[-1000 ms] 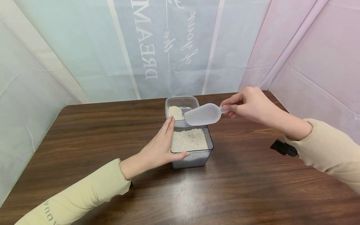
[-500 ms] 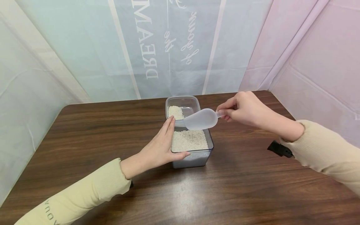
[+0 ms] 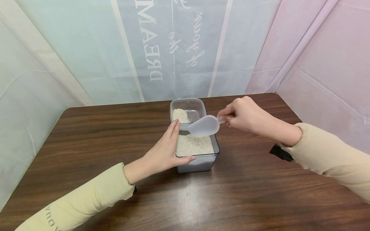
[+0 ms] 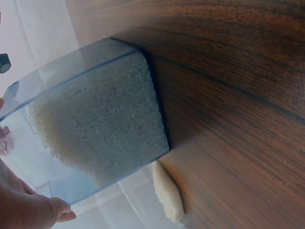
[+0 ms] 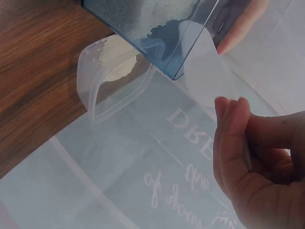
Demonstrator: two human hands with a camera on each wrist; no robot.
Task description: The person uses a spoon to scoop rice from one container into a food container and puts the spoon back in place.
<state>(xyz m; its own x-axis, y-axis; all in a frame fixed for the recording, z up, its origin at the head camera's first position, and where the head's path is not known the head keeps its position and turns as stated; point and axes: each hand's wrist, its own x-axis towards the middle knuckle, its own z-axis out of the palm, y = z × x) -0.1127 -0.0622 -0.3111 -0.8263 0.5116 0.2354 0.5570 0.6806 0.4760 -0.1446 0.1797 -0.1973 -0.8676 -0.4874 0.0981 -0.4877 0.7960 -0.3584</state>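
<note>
In the head view, a clear square container [image 3: 198,162] with a bluish tint holds white rice [image 3: 195,145]. My left hand [image 3: 163,150] grips its left side, thumb at the near rim and fingertips at the far corner. My right hand [image 3: 242,115] pinches the handle of a translucent white scoop [image 3: 204,125], held tilted over the container's far side with its tip pointing left. What the scoop contains cannot be seen. Behind stands a smaller clear plastic box [image 3: 199,103] with a little heap of rice [image 3: 180,115] at its left.
Both containers stand on a dark wood-grain table [image 3: 115,134], the small box near its back edge. A pale printed curtain [image 3: 185,48] hangs behind, with light cloth at both sides. A black strap [image 3: 281,152] sits beside the right sleeve.
My right hand has moved left and slightly nearer, bringing the scoop from partly over the small box to above the rice container. My left hand has stayed in place.
</note>
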